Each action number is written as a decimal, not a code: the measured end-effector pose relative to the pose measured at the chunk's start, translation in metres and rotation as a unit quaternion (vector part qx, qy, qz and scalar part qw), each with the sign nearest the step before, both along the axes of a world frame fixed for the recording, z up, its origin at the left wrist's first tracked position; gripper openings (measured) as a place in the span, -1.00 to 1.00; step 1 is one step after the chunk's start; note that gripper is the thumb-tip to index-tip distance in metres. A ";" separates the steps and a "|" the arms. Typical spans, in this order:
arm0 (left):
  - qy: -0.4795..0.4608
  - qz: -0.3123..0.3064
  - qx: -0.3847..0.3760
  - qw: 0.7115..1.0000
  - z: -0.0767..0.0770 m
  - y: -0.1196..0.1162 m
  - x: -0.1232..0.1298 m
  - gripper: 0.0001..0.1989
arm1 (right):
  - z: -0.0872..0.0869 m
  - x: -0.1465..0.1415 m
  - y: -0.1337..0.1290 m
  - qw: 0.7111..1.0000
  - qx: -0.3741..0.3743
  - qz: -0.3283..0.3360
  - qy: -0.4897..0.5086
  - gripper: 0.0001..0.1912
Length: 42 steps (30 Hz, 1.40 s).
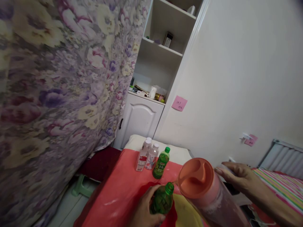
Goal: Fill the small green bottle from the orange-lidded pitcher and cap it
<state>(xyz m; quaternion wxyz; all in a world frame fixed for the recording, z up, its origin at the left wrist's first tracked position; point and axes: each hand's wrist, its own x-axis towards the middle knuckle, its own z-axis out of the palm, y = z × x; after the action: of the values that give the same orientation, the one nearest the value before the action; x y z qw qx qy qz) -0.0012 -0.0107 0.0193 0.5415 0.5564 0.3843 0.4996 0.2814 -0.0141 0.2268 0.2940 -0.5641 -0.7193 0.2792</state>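
My left hand (148,206) is wrapped round an uncapped green plastic bottle (163,199), tilted a little, its mouth facing up. My right hand (236,176) grips the handle of a clear pitcher (217,205) with an orange lid (195,178). The pitcher leans over toward the bottle, and its spout is close to the bottle's open mouth. Whether liquid runs between them I cannot make out. Just beyond stand a capped green bottle with a label (161,162) and several clear bottles with white caps (143,156).
A red cloth (106,195) covers the table, with something yellow (187,211) under the pitcher. Behind are a white cabinet (139,119) with shelves and a wall bearing a pink note (179,103). A floral curtain (59,94) hangs at left; a green stool (81,186) stands below it.
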 end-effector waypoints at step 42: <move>0.005 0.000 0.012 1.000 -0.005 0.002 0.000 -0.21 | 0.002 -0.004 -0.003 1.000 -0.015 -0.002 0.004 -0.37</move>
<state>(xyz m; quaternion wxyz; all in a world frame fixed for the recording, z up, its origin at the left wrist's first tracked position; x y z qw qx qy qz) -0.0015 -0.0085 0.0140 0.5331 0.5651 0.3811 0.5013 0.2769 -0.0168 0.2287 0.2889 -0.5691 -0.7124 0.2918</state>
